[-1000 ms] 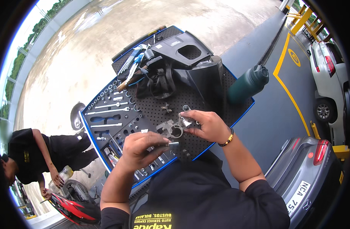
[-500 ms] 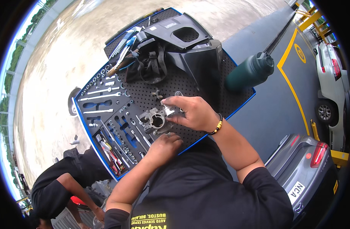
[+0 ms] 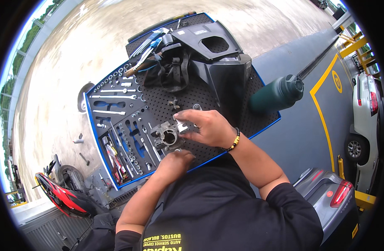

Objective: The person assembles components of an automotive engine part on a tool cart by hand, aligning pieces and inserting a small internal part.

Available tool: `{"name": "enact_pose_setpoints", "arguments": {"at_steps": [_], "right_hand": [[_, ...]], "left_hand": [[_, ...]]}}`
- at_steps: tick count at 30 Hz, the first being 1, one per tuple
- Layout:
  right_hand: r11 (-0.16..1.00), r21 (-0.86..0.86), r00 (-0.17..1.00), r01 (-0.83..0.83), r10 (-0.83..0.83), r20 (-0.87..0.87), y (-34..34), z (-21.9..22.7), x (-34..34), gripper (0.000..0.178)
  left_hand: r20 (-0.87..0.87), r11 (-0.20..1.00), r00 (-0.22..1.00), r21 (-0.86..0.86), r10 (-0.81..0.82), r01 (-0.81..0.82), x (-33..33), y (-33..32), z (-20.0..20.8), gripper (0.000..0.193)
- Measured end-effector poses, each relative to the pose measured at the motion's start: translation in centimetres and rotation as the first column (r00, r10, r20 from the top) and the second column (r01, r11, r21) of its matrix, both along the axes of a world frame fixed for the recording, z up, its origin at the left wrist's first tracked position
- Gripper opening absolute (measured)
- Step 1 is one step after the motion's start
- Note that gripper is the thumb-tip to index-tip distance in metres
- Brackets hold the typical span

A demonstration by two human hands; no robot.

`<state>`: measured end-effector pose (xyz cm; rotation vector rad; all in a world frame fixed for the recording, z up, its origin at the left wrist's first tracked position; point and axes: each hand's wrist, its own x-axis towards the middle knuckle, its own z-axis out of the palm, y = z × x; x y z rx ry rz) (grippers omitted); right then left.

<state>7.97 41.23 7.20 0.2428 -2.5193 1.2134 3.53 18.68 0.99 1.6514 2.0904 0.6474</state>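
A grey cast-metal part with a round bore (image 3: 160,134), resembling a throttle body, rests on the tool board in front of me. My right hand (image 3: 212,129) pinches a small silver metal piece (image 3: 182,126) between thumb and fingers, right beside the bore. Below the part, my left hand (image 3: 175,163) is curled closed, palm down, near the board's front edge. A bright speck shows at its fingertips, too small to name. Beyond lies a small metal fitting (image 3: 174,103), and a metal piece with a ring-shaped end (image 3: 197,107) shows just past my right hand.
A blue-edged perforated tool board (image 3: 259,125) carries sockets and wrenches (image 3: 116,97) at left. Black plastic covers (image 3: 225,75), a black strapped bag (image 3: 169,73) and hex keys (image 3: 148,44) fill the far side. A green bottle (image 3: 275,93) stands right. Cars (image 3: 326,201) are parked at right.
The view has shifted, and the person at lower left has gone out of sight; a red and black motorcycle shows there. My left hand has drawn slightly back from the metal part, fingers more curled.
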Motion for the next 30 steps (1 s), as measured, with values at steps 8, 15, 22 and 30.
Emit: {"name": "enact_pose_setpoints", "arguments": {"at_steps": [8,15,22,30], "right_hand": [[0.996,-0.035,0.997,-0.076,0.076,-0.001,0.3,0.0,0.1,0.046],[0.997,-0.029,0.997,-0.073,0.073,0.027,0.7,0.4,0.1,0.046],[0.993,-0.023,0.992,-0.113,0.114,0.058,0.9,0.9,-0.1,0.047],[0.99,-0.018,0.983,-0.142,0.143,0.117,1.6,1.5,-0.5,0.055]], "left_hand": [[-0.066,0.978,0.998,-0.208,0.002,-0.016,1.1,0.6,1.8,0.007],[-0.089,0.969,0.988,-0.201,0.127,-0.143,2.6,1.2,1.7,0.004],[-0.355,0.986,0.931,0.162,0.09,-0.034,3.2,0.5,2.3,0.011],[0.134,0.612,0.808,0.586,0.574,-0.531,-1.3,0.1,6.1,0.071]]}}
